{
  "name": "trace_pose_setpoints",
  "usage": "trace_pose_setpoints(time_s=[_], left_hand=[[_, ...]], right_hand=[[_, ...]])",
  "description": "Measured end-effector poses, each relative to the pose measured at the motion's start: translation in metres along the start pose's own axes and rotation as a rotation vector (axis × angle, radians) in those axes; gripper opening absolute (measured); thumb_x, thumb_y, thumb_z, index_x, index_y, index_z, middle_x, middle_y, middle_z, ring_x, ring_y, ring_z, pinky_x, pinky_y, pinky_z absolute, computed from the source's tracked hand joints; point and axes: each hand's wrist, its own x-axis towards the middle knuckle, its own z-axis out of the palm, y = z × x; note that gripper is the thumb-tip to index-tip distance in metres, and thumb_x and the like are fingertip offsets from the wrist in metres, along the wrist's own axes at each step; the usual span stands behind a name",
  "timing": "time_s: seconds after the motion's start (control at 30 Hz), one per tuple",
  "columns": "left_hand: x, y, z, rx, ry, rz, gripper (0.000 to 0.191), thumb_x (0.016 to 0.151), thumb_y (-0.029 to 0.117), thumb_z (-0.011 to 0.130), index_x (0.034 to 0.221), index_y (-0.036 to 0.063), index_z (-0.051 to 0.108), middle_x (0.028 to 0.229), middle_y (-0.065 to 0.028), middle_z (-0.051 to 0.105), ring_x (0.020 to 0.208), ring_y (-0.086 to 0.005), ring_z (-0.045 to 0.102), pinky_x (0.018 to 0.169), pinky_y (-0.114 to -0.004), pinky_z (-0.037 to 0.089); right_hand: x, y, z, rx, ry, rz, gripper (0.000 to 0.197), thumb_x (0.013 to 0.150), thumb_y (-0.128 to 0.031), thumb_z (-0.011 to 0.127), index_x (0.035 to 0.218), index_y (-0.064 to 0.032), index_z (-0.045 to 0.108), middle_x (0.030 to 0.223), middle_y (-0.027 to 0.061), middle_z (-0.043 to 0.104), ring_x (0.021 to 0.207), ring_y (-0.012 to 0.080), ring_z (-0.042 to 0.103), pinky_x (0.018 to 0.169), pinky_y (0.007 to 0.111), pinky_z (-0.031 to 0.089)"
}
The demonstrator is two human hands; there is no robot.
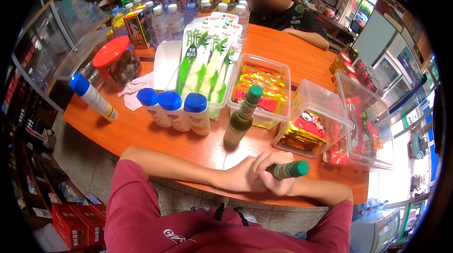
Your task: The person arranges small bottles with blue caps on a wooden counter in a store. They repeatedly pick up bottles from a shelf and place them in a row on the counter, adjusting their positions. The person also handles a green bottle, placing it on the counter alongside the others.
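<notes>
My right hand (277,182) is wrapped around a dark green glass bottle with a green cap (299,168), tilted so its neck points right. My left hand (244,174) meets the right one at the bottle; its fingers are mostly hidden, so its grip is unclear. Both forearms rest at the table's near edge. Just beyond stands a second green glass bottle (239,125), upright and capped. To its left are three white bottles with blue caps (171,113) in a row. Behind it, a clear plastic bin (260,122) holds gold and red packets.
Bamboo-shoot packs (208,62) stand in another clear bin. Tilted clear bins (308,93) of packets sit right. A red-lidded jar (118,63) and a blue-capped spray can (93,99) stand left on the orange table (116,136). Drink bottles (175,23) and a seated person (300,23) are beyond.
</notes>
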Motion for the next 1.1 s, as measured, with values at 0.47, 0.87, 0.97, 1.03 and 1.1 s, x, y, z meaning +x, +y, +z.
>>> trace_pose_setpoints(time_s=[0.47, 0.87, 0.97, 1.03, 1.1], left_hand=[[0.004, 0.002, 0.0, -0.064, 0.018, 0.086, 0.037, 0.083, 0.013, 0.078, 0.114, -0.0005, 0.063, 0.099, -0.0138, 0.072, 0.096, -0.0193, 0.071, 0.08, -0.036, 0.057], [0.001, -0.007, -0.004, -0.045, -0.047, -0.109, 0.049, 0.082, 0.013, 0.081, 0.125, 0.0018, 0.06, 0.115, -0.0105, 0.067, 0.11, -0.0183, 0.063, 0.096, -0.037, 0.054], [0.004, -0.001, -0.002, -0.012, 0.043, -0.031, 0.054, 0.084, 0.015, 0.081, 0.131, 0.0035, 0.056, 0.119, -0.0111, 0.065, 0.113, -0.0193, 0.062, 0.099, -0.038, 0.052], [0.003, -0.002, -0.002, -0.021, 0.022, 0.001, 0.057, 0.085, 0.015, 0.08, 0.134, 0.0046, 0.054, 0.121, -0.0106, 0.063, 0.114, -0.0187, 0.06, 0.101, -0.038, 0.051], [0.005, -0.003, -0.003, -0.089, 0.0, -0.004, 0.055, 0.086, 0.016, 0.08, 0.133, 0.0048, 0.054, 0.119, -0.01, 0.063, 0.113, -0.018, 0.06, 0.1, -0.037, 0.05]], right_hand=[[0.0, 0.005, -0.005, -0.007, -0.034, -0.007, 0.007, 0.09, 0.002, 0.07, 0.091, 0.0007, 0.063, 0.08, 0.0112, 0.07, 0.069, 0.0199, 0.067, 0.063, 0.032, 0.055], [0.002, 0.012, -0.008, 0.073, -0.008, 0.038, 0.007, 0.092, 0.0, 0.071, 0.093, 0.0009, 0.064, 0.081, 0.012, 0.071, 0.072, 0.0197, 0.068, 0.067, 0.032, 0.056], [0.0, 0.017, -0.011, 0.105, 0.007, 0.03, 0.008, 0.092, 0.0, 0.071, 0.095, 0.0012, 0.064, 0.082, 0.0116, 0.07, 0.073, 0.0193, 0.067, 0.068, 0.032, 0.056], [0.0, 0.014, -0.01, 0.068, 0.007, 0.038, 0.007, 0.092, 0.001, 0.071, 0.094, 0.0013, 0.064, 0.082, 0.0116, 0.07, 0.074, 0.019, 0.067, 0.069, 0.032, 0.056], [0.0, 0.014, -0.011, 0.061, 0.007, 0.043, 0.007, 0.092, 0.001, 0.071, 0.094, 0.0012, 0.064, 0.082, 0.0117, 0.07, 0.074, 0.019, 0.067, 0.069, 0.032, 0.056]])
